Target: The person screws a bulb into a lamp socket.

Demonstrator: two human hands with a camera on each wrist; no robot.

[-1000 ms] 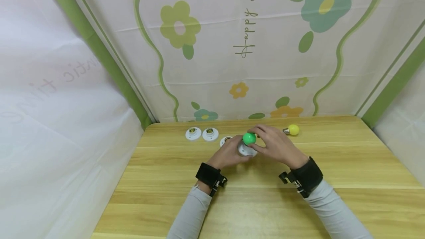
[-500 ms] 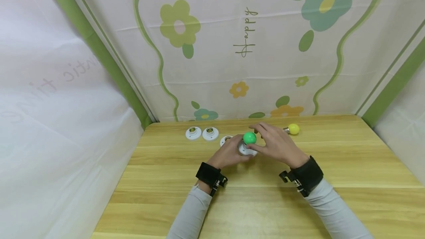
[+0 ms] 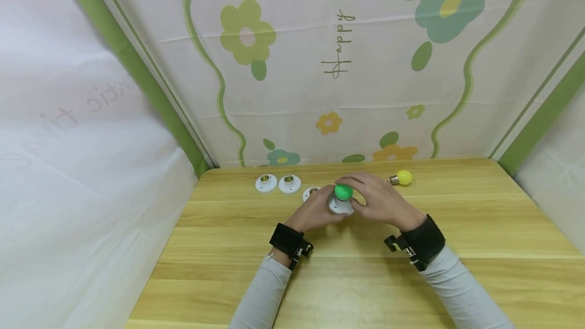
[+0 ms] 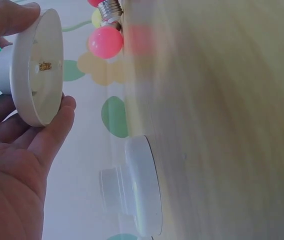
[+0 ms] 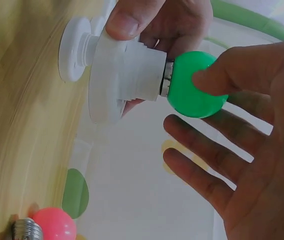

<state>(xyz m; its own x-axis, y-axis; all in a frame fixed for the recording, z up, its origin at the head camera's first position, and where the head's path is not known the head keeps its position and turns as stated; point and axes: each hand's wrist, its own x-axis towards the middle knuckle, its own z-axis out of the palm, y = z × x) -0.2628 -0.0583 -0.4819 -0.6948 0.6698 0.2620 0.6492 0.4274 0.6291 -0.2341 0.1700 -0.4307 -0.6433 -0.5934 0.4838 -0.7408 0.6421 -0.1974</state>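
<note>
My left hand (image 3: 315, 212) grips a white lamp holder (image 5: 144, 72) by the rim of its round base. Its hollow underside shows in the left wrist view, raised off the table and tilted. A green light bulb (image 3: 344, 192) stands in the holder's mouth, a strip of its metal screw base visible at the opening (image 5: 166, 80). My right hand (image 3: 379, 199) pinches the bulb, the thumb (image 5: 217, 75) on its near side and a finger curled over the far side. In the right wrist view two other fingers extend free below the bulb.
Two white lamp holders (image 3: 266, 184) (image 3: 290, 185) stand at the back left; a third (image 3: 308, 195) is partly behind my left hand. A yellow bulb (image 3: 404, 177) lies at the back right. Pink bulbs (image 4: 106, 42) lie near the printed curtain (image 3: 292, 85) behind the table.
My right fingers opened away from the green bulb half a second ago and now close over it again. The left hand and lamp holder stay almost still.
</note>
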